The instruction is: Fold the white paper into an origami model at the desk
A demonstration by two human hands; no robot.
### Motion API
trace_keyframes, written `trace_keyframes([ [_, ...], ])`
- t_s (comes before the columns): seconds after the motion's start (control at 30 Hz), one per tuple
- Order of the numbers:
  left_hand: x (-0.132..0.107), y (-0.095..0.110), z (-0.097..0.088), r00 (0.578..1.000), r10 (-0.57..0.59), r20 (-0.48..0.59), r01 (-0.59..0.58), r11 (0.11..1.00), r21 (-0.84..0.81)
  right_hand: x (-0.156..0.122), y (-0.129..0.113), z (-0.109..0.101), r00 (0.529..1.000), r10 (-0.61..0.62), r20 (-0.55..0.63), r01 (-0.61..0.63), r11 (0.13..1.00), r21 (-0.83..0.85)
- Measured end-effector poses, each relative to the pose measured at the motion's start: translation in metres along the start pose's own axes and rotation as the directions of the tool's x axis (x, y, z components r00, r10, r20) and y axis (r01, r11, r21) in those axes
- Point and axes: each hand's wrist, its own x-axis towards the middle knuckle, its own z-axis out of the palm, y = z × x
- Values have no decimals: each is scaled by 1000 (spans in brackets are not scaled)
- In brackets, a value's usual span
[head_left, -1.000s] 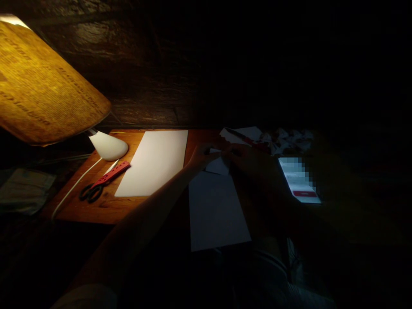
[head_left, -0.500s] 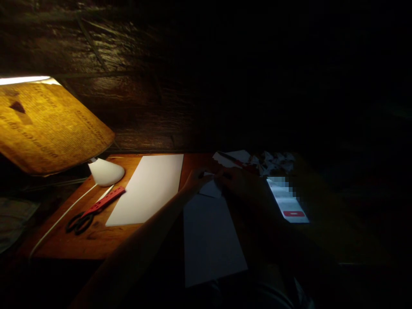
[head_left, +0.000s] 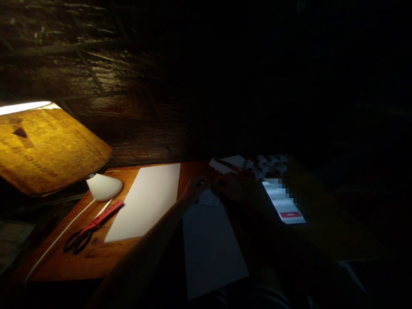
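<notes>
The left hand (head_left: 195, 187) and right hand (head_left: 229, 187) meet with fingers curled in, pinching a small white paper (head_left: 208, 198) between them; shadow hides the exact finger placement. Nearer the body than both hands lies a larger sheet (head_left: 212, 251). Left of the left hand are a bright sheet (head_left: 146, 201), then scissors (head_left: 80, 239). Beyond the right hand are paper scraps (head_left: 270, 165); to its right, a lit phone (head_left: 281, 201).

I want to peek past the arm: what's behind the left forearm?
Past the left forearm you can see most of a white sheet on the wooden table. The sheet's near right corner is covered, so I can't tell what's there.
</notes>
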Motion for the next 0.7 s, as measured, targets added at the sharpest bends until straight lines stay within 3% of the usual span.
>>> trace_keyframes([
  [0.2,-1,3,0,1000,-8,7,9,998,-56,0,-5,-3,1000,-13,-5,13,998,69],
  [0.57,0,4,4,996,-83,-19,80,991,-103,4,10,9,999,-33,-9,34,997,73],
  [0.7,-1,3,3,997,-77,-1,76,989,-127,4,-1,3,1000,-7,8,5,977,211],
])
